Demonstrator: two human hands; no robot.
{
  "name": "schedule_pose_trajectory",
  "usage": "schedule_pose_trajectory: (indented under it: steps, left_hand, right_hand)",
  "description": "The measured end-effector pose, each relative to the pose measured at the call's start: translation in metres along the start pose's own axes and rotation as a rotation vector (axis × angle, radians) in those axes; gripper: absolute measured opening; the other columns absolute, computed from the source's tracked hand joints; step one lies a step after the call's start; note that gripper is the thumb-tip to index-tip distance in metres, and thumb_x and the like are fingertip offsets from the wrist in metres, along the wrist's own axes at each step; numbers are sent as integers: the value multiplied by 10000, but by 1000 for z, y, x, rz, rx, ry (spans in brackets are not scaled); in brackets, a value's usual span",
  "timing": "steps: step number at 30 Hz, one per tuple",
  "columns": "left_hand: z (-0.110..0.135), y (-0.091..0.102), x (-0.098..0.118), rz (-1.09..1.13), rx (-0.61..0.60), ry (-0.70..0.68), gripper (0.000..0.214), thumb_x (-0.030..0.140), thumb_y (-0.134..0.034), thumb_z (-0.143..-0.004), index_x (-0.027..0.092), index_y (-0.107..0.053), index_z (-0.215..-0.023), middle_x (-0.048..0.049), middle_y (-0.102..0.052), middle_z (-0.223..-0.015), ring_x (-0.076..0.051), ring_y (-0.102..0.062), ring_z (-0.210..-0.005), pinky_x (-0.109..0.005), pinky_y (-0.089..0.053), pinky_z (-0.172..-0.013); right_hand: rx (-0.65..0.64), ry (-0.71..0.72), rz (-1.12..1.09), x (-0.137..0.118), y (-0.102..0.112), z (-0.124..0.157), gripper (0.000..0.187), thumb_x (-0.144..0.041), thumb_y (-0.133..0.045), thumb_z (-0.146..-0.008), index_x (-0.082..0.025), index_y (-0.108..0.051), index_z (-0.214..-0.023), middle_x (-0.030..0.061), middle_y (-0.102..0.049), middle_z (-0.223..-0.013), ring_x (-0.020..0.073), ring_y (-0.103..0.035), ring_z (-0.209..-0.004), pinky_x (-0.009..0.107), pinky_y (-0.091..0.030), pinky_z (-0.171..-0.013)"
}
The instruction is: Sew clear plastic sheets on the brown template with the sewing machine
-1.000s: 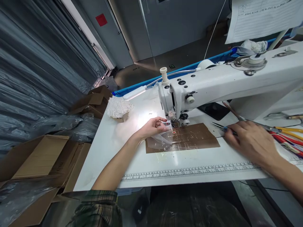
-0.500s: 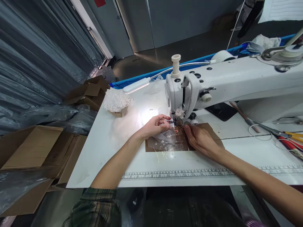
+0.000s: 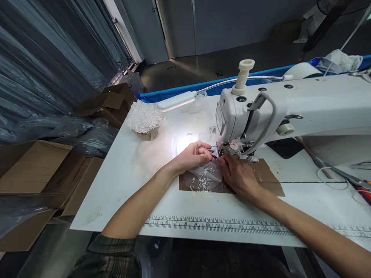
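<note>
The white sewing machine (image 3: 266,112) stands on the right of the table, its needle area just above my fingertips. My left hand (image 3: 194,157) is left of the presser foot, thumb and fingers closed on the edge of a sheer whitish fabric (image 3: 204,177). Close by on the right, my right hand (image 3: 237,173) pinches the same fabric edge at the foot, its fingertips partly hidden. A thin dark line shows between the two hands. The fabric bunches over a brown sheet (image 3: 268,178) that lies flat under both hands.
A stack of white lace pieces (image 3: 145,117) sits at the table's far left, near a lit lamp (image 3: 176,101). A printed ruler (image 3: 220,224) runs along the front edge. Scissors (image 3: 348,175) lie at the right. Open cardboard boxes (image 3: 37,173) stand left of the table.
My right hand has come closer to my left, at the presser foot. The fabric bunches more between them. A dark loop seen earlier by the needle is no longer visible. The view has shifted.
</note>
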State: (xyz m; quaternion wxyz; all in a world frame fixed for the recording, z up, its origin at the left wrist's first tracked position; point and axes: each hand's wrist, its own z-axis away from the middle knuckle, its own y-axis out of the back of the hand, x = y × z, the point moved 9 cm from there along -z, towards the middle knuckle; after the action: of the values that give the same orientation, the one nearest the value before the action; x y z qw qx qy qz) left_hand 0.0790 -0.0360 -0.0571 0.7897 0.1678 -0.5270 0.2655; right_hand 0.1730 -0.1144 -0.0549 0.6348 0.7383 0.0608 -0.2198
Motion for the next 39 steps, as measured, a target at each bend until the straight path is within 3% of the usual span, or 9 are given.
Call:
schedule_pose_trajectory:
  steps: [6,11,15,20,26,31,35,39]
  left_hand:
    - [0,1,-2,-53,35,-43,302,166,-639,-842,115,-489,-1099,30,-602,-708,-29,-441,-518,-205,-354,-563]
    - [9,5,4,-291,-70,-106,524,230,-703,-794,133,-476,-1257,-65,-634,-970,-142,-619,-793,-275,-456,-698]
    - [17,23,11,-584,-59,-126,609,239,-701,-778,192,-461,-1336,-85,-603,-1142,-198,-623,-936,-321,-473,-795]
    - [16,42,14,-779,6,-128,663,294,-725,-749,215,-461,-1352,-58,-620,-1107,-215,-589,-1012,-313,-456,-838]
    - [16,52,18,-749,44,-174,618,298,-719,-737,187,-518,-1311,-44,-630,-1040,-193,-595,-977,-284,-453,-817]
    - [12,45,17,-606,70,-213,554,293,-733,-751,179,-556,-1264,-32,-666,-928,-167,-636,-869,-275,-472,-764]
    - [9,33,13,-385,3,-211,542,282,-740,-776,150,-539,-1262,-47,-702,-863,-145,-663,-773,-276,-505,-723]
    - [11,35,15,-323,32,-195,570,281,-763,-766,131,-534,-1266,-55,-717,-841,-142,-676,-750,-278,-530,-719]
  right_hand:
    - [39,-63,6,4,0,-2,432,-428,-229,-995,-194,-567,-863,75,-644,-646,214,-569,-544,292,-241,-498]
    - [5,-17,-102,23,8,17,514,-514,-191,-984,-208,-566,-809,64,-631,-631,199,-552,-540,287,-306,-510]
    - [85,-103,70,66,33,41,512,-559,-231,-962,-220,-610,-897,62,-641,-676,205,-538,-528,294,-313,-507]
    - [183,-214,256,107,54,59,528,-563,-250,-949,-201,-633,-920,83,-635,-677,216,-522,-516,295,-289,-468]
    - [256,-203,285,111,60,68,484,-520,-308,-950,-181,-654,-957,116,-667,-701,238,-556,-533,314,-313,-443]
    - [245,-177,134,109,61,68,394,-533,-424,-917,-215,-649,-973,121,-695,-734,264,-591,-546,360,-397,-479]
    - [262,-71,-24,97,59,64,384,-540,-436,-911,-227,-651,-960,98,-716,-786,224,-621,-557,343,-457,-530]
    - [268,77,-118,75,58,59,406,-516,-428,-921,-182,-653,-967,74,-710,-762,197,-638,-571,317,-466,-525]
